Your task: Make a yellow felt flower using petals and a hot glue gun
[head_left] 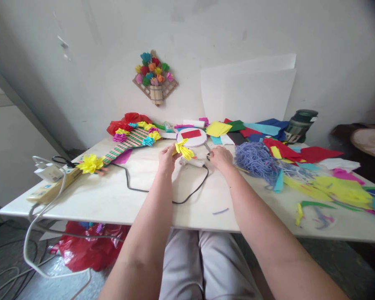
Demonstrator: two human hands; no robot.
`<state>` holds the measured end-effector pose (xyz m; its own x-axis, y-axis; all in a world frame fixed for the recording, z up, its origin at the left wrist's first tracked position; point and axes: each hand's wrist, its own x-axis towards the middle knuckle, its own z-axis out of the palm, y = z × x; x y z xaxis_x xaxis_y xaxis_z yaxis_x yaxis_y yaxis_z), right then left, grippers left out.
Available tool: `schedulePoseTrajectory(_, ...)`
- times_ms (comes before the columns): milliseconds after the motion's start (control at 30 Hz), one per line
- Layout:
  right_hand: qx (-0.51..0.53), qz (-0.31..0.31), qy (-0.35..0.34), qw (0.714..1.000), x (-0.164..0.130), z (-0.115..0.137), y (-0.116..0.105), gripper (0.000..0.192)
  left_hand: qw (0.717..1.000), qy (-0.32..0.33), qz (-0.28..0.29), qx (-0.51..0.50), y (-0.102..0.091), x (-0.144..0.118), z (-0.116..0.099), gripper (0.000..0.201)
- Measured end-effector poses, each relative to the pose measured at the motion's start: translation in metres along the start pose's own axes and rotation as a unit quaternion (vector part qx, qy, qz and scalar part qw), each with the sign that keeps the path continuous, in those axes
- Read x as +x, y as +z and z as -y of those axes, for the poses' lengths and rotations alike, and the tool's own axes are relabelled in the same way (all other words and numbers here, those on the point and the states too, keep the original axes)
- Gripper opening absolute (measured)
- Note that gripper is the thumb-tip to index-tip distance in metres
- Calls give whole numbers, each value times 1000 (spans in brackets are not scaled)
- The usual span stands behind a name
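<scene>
My left hand (pixel 166 159) is closed on a yellow crepe-paper flower (pixel 183 150), held above the middle of the table. My right hand (pixel 221 156) has its fingers closed at the dark handle of a pair of scissors (pixel 207 147), whose blades point away from me. Between my hands a white glue gun (pixel 192 162) lies on the tabletop, partly behind the flower. Just beyond it is a round white fan-shaped piece (pixel 192 142) with a purple rim, bearing a red paper rectangle (pixel 191 133).
A woven piece with paper flowers (pixel 125 146) lies at left, near a power strip (pixel 54 183). The glue gun's black cord (pixel 187 200) loops before me. Purple yarn (pixel 256 160) and coloured paper (pixel 340 189) cover the right. A dark green jar (pixel 301 126) stands behind.
</scene>
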<state>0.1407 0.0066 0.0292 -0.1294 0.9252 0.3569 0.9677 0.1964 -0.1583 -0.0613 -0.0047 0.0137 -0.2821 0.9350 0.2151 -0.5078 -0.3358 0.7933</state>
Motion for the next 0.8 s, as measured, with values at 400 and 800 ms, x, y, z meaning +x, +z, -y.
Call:
schedulePoseTrajectory(400, -12, 108, 97, 989, 5, -16, 2, 30, 999, -35, 30, 23, 2, -2, 0, 28)
schedulePoseTrajectory(800, 67, -51, 62, 994, 2, -12, -7, 31, 997, -49, 51, 40, -3, -1, 3, 29)
